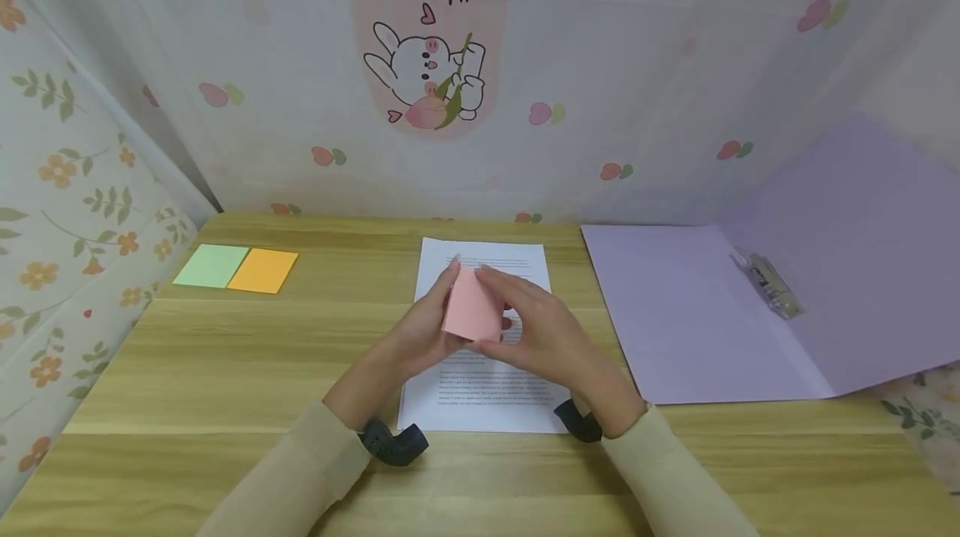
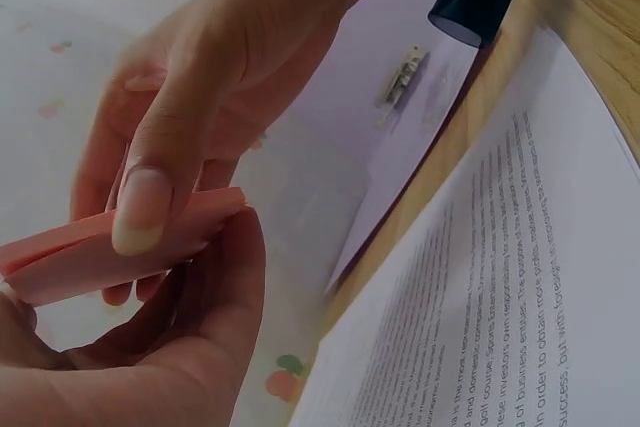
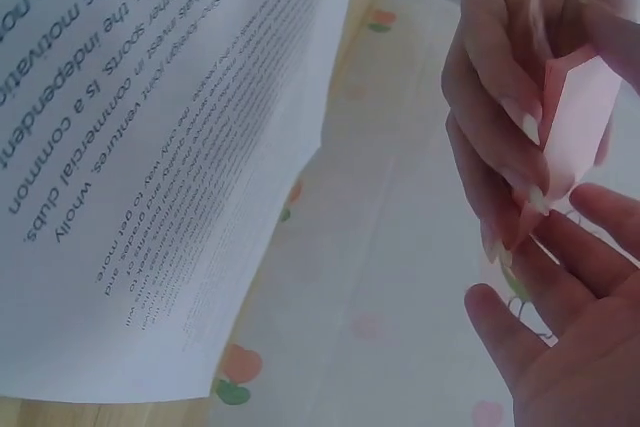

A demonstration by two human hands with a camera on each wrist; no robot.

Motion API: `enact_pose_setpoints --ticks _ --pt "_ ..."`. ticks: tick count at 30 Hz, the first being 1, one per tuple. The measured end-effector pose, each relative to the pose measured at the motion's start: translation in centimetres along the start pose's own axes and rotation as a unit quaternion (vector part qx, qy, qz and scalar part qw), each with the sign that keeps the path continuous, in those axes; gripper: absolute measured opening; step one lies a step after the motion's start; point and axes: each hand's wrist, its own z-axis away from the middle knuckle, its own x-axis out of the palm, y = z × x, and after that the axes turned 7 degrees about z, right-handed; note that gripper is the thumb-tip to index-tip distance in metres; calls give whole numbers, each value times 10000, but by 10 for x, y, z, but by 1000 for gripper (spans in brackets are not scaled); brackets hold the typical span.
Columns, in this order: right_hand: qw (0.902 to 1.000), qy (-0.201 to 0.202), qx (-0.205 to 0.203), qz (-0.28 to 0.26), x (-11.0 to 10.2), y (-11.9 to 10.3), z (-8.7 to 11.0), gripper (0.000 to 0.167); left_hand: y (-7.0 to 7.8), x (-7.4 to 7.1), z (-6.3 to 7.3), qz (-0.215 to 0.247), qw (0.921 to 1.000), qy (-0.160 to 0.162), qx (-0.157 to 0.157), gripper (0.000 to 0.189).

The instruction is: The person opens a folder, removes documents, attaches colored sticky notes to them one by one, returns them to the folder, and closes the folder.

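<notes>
A pink sticky note pad (image 1: 474,308) is held up above the printed sheets (image 1: 487,404), between both hands. My left hand (image 1: 423,333) grips it from the left side, fingers curled round its edge. From the right, my right hand (image 1: 543,324) pinches it, with the thumb at the near edge and the forefinger at the far edge. In the left wrist view the right thumb (image 2: 145,207) lies against the pad (image 2: 110,247), whose layers part slightly at one side. The right wrist view shows the left fingers (image 3: 500,97) along the pad's side (image 3: 575,117).
A green sticky note pad (image 1: 212,266) and an orange one (image 1: 262,270) lie side by side at the back left of the wooden table (image 1: 225,370). On the right, an open purple folder (image 1: 690,312) with a metal clip (image 1: 768,285) leans its cover against the curtain (image 1: 637,87).
</notes>
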Motion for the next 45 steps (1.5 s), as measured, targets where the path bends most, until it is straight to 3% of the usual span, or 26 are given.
enact_pose_setpoints --ticks 6,14,17,28,37,45 --pt "9996 126 27 -264 -1 1 0 82 2 1 1 -192 9995 218 76 62" --pt "9897 1256 -666 -157 -2 0 -1 36 2 1 -1 -204 9992 317 165 63" --pt "9862 1474 -738 -133 -3 -1 0 28 1 1 -1 -268 9990 325 149 66" --pt "9860 1634 -188 -286 -6 -3 0 22 3 2 0 -204 9991 334 138 61" --pt "9810 1662 479 -882 -6 -1 0 18 5 2 3 -252 9995 188 3 66" --pt "9615 1585 1311 -1825 -7 -1 -1 20 6 1 3 -220 9995 175 -124 63"
